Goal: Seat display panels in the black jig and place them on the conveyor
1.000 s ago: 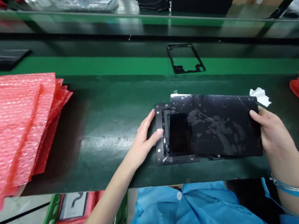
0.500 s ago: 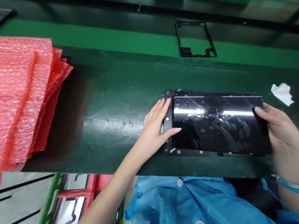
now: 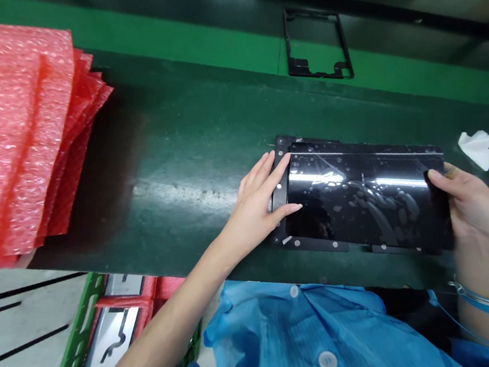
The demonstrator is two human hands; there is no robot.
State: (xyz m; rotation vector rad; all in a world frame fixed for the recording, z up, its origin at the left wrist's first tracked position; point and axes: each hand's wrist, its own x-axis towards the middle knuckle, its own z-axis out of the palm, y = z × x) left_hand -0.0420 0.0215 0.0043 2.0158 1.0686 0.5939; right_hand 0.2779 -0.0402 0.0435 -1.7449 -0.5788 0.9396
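A glossy black screen panel [image 3: 360, 194], with smudges and bright reflections, lies over a black fixture plate [image 3: 317, 244] dotted with small silver discs. My left hand [image 3: 259, 196] rests flat on the left end of the plate with its fingers spread. Its index fingertip and thumb tip reach the panel's left edge. At the other end, my right hand [image 3: 476, 198] grips the panel's right edge, thumb on top and the other fingers hidden underneath.
Red bubble-wrap sheets [image 3: 13, 133] are stacked at the left. A black rectangular frame [image 3: 346, 45] lies toward the back, and a crumpled white tissue [image 3: 478, 149] sits at the right. Below the table edge stands a green crate [image 3: 71, 344] with silver panels [image 3: 112, 340] in red wrap.
My view has tilted slightly, shifting the bench items upward. My left index fingertip has come to the panel's upper left corner. My right hand keeps its hold on the right edge.
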